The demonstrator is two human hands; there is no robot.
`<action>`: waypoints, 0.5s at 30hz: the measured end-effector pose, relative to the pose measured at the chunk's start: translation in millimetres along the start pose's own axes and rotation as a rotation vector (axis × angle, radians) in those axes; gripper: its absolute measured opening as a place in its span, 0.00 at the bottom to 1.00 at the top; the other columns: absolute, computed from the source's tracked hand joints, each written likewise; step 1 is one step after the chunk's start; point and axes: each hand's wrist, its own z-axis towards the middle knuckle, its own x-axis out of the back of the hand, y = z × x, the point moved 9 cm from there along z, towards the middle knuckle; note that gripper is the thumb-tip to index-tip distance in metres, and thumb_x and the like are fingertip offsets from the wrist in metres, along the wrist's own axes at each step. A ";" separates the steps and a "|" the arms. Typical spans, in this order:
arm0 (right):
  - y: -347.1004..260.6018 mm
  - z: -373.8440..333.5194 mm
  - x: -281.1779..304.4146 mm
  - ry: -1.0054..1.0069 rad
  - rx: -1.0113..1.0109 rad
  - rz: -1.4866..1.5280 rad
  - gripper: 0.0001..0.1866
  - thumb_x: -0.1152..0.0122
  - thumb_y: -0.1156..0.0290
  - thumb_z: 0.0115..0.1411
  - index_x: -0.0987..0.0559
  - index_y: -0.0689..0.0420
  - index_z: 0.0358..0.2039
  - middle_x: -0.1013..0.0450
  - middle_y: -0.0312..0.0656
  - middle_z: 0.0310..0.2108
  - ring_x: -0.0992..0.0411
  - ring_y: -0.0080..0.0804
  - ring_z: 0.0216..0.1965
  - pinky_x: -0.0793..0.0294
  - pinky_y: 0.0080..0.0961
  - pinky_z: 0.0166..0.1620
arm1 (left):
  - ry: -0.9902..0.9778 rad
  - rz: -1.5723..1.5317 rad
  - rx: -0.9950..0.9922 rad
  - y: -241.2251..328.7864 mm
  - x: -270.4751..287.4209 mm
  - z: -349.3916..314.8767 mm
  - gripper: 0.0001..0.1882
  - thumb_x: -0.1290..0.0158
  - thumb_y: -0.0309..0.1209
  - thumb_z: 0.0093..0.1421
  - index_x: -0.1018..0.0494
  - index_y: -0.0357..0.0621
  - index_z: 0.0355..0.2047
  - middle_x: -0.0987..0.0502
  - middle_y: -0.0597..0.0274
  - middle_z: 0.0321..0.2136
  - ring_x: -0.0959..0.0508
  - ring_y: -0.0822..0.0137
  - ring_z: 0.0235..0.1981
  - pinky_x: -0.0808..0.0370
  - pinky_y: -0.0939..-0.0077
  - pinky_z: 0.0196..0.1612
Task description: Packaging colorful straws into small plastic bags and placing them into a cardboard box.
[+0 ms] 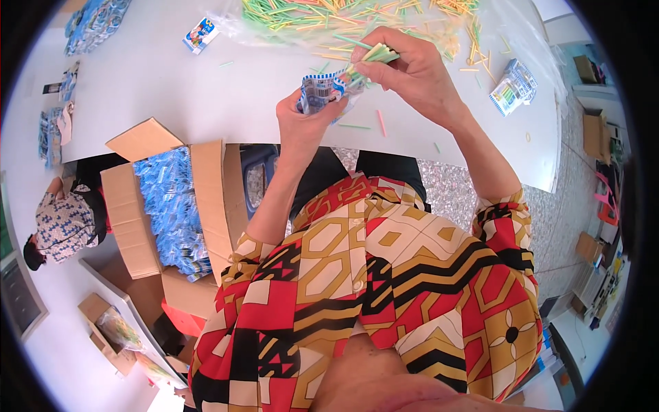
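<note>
From my remote station I record, at far left, a co-worker (pixel 67 223) in a blue-and-white patterned top. Lower left: a cardboard box (pixel 124 360) containing a transparent bag (pixel 119 328). Left of centre: a blue plastic seat (pixel 255 160). Right: speckled floor (pixel 559 233), a brown carton (pixel 594 141) and, nearby, a pink item (pixel 606 198), kind undetermined.

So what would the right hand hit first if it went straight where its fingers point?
The right hand would likely meet the blue-and-white packet held in the left hand, though depth is unclear.
</note>
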 end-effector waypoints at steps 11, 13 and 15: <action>13.0 6.1 9.6 0.014 -0.089 0.074 0.07 0.43 0.69 0.58 0.23 0.56 0.36 0.30 0.28 0.23 0.37 0.11 0.21 0.38 0.10 0.23 | -0.030 -0.002 -0.026 0.2 -3.5 0.0 0.09 0.40 0.24 0.48 0.23 0.36 0.31 0.24 0.70 0.24 0.29 0.82 0.25 0.31 0.86 0.30; 18.0 5.3 9.9 0.000 -0.118 0.101 0.07 0.42 0.68 0.58 0.23 0.55 0.36 0.31 0.28 0.22 0.36 0.11 0.21 0.38 0.10 0.23 | -0.041 0.012 -0.031 0.4 -4.2 -0.2 0.09 0.40 0.23 0.48 0.23 0.36 0.31 0.24 0.70 0.24 0.29 0.82 0.25 0.31 0.86 0.30; 24.4 4.2 10.2 0.010 -0.176 0.146 0.09 0.41 0.65 0.57 0.22 0.54 0.36 0.32 0.28 0.20 0.37 0.11 0.21 0.38 0.09 0.23 | -0.055 0.025 -0.045 2.6 -5.7 -1.4 0.09 0.40 0.23 0.48 0.23 0.36 0.32 0.24 0.71 0.24 0.29 0.82 0.25 0.31 0.86 0.31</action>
